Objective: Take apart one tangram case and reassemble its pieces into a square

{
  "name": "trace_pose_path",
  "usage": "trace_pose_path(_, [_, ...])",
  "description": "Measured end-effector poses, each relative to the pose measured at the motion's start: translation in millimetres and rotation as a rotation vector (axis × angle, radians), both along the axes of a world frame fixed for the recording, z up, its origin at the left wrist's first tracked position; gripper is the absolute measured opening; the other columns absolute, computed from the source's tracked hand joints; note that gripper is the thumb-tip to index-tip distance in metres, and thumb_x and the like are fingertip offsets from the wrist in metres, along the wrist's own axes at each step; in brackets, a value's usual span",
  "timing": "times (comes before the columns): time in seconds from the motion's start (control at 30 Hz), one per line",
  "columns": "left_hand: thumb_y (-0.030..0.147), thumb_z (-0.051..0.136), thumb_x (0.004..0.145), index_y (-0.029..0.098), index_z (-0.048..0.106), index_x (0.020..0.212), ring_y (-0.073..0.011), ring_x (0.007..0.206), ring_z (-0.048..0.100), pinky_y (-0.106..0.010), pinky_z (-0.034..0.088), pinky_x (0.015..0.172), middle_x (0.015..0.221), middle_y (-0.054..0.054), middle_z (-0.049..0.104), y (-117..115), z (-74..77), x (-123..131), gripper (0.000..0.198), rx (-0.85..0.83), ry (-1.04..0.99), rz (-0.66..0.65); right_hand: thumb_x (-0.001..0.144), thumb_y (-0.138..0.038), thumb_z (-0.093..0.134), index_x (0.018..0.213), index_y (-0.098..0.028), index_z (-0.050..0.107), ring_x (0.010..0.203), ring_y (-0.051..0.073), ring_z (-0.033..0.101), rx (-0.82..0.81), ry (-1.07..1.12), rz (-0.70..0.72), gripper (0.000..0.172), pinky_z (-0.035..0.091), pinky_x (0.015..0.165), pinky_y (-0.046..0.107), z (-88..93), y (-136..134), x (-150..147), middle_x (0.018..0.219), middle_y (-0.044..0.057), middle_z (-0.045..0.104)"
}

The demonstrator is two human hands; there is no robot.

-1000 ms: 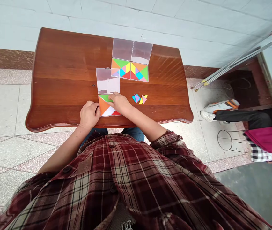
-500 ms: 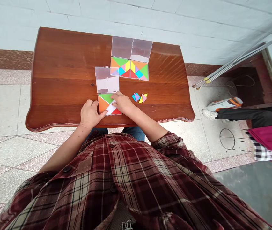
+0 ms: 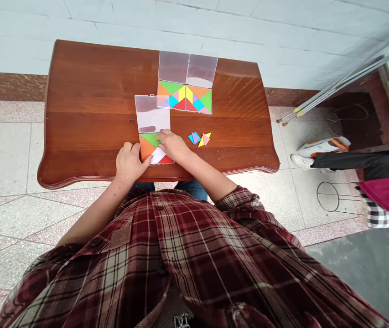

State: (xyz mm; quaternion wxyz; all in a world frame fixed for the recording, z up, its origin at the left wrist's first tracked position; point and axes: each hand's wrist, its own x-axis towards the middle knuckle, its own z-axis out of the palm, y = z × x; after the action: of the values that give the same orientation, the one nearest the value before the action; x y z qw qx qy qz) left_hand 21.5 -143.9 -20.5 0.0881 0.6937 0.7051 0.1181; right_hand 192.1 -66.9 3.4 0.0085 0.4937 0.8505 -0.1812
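A small clear puzzle case [image 3: 147, 146] lies open near the table's front edge, holding green, orange and red pieces around a white gap. Its clear lid [image 3: 152, 114] is folded back. My left hand [image 3: 128, 162] rests against the case's left edge, fingers curled, thumb touching its front corner. My right hand [image 3: 173, 146] lies over the case's right half, fingertips pressing on the green piece [image 3: 151, 138]. Several loose coloured triangles [image 3: 199, 138] lie just right of my right hand.
Two more open cases full of coloured pieces [image 3: 184, 98] sit farther back on the brown wooden table [image 3: 88, 105]. Another person's leg and white-orange shoe [image 3: 320, 148] are on the floor at right, beside a wire ring stand [image 3: 328, 197] and metal rods [image 3: 338, 86].
My left hand slid right, its thumb now on the case's front corner. My right hand shifted slightly back over the green piece. The camera tilted a little.
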Motion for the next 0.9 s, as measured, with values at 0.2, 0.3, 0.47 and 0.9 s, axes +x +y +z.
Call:
trace_pose_path(0.2, [0.057,0.053,0.083,0.012,0.061,0.115,-0.0343,0.097,0.059,-0.042,0.045,0.083,0.104,-0.016,0.057,1,-7.4,-3,0.056,0.033,0.008,-0.016,0.094,-0.016,0.047,0.115,-0.014,0.064,0.1,0.023,0.06,0.017,0.023,0.012,0.027,0.047,0.083,0.032,-3.5,2,1,0.119,0.013,0.059])
trace_pose_path(0.3, [0.056,0.055,0.082,0.012,0.062,0.114,-0.0337,0.097,0.059,-0.041,0.045,0.083,0.103,-0.016,0.058,1,-8.9,-4,0.055,0.053,0.006,-0.02,0.093,-0.015,0.048,0.115,-0.014,0.064,0.1,0.023,0.06,0.015,0.032,0.013,0.028,0.047,0.084,0.033,-4.2,3,0,0.121,0.013,0.06])
trace_pose_path(0.47, [0.055,0.056,0.082,0.012,0.063,0.115,-0.0337,0.097,0.059,-0.041,0.045,0.084,0.103,-0.016,0.059,1,-6.7,-4,0.055,0.056,0.001,-0.012,0.09,-0.013,0.049,0.115,-0.016,0.064,0.101,0.024,0.06,0.011,0.139,-0.064,0.029,0.048,0.087,0.034,4.0,5,11,0.121,0.011,0.061])
trace_pose_path(0.9, [0.048,0.048,0.088,0.011,0.062,0.119,-0.0301,0.093,0.058,-0.039,0.043,0.081,0.103,-0.016,0.058,2,-5.6,-9,0.051,0.064,-0.083,0.028,0.084,-0.017,0.044,0.106,-0.018,0.063,0.097,0.026,0.061,0.21,0.279,-0.681,0.029,0.048,0.093,0.043,-6.2,15,155,0.105,0.012,0.067])
